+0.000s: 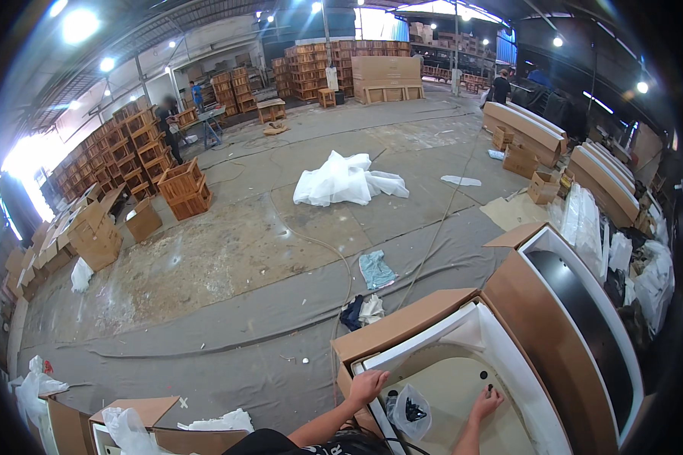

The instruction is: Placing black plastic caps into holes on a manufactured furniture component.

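In front of me lies an open cardboard box [410,326] lined with white foam [451,334]. A cream-coloured panel [451,368] with a rounded end rests inside it, with a dark round spot on it. My right hand [487,402] is over the panel, its fingertips pinched on a small dark part [489,389]. At the box's left foam edge is my left hand [367,385], fingers curled; what they hold, if anything, does not show. Between my hands a clear plastic bag [411,413] with several small black parts lies on the panel.
A second open box [542,303] with a black panel stands against the first on the right. Cloths [376,270], a cable [341,262] and white wrapping [349,180] lie on the floor. Wooden crates [186,189] and a few people are farther off.
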`<state>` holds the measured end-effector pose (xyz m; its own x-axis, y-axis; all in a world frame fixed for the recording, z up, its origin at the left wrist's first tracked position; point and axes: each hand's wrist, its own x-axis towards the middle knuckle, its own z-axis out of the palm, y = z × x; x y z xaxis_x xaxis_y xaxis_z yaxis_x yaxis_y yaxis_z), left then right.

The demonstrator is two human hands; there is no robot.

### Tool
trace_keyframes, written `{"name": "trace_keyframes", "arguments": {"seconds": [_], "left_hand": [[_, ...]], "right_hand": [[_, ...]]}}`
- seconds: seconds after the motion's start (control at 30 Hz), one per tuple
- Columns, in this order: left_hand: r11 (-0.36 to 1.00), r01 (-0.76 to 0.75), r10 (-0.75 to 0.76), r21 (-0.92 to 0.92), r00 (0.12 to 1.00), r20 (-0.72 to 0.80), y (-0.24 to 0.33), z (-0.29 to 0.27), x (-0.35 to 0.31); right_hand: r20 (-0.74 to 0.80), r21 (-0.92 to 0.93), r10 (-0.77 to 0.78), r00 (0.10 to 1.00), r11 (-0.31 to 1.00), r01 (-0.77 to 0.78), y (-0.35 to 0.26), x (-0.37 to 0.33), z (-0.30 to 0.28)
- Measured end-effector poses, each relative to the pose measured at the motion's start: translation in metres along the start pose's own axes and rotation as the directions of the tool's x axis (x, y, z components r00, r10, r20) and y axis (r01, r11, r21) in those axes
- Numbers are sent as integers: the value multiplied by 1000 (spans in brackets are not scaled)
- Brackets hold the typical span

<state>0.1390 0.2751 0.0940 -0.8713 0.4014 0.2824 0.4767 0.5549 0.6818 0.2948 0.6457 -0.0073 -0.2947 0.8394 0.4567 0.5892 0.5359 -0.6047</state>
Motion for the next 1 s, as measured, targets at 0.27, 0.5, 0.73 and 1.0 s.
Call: {"name": "trace_keyframes", "arguments": {"seconds": [0.27,0.5,0.73,1.0], "left_hand": [[999,-47,46,-16,998,-37,2,0,1],[999,-34,34,22,999,9,1,1,1],[997,-39,39,67,999,-11,-3,7,0],[999,-17,18,50,1000,-25,-5,14,0]], "right_hand": [[27,51,221,975,974,-222,6,5,4],[60,-9,47,997,999,-46,3,7,-8],[108,29,136,985,990,-139,0,6,-6],[77,45,44,996,998,-48,-12,5,-13]]}}
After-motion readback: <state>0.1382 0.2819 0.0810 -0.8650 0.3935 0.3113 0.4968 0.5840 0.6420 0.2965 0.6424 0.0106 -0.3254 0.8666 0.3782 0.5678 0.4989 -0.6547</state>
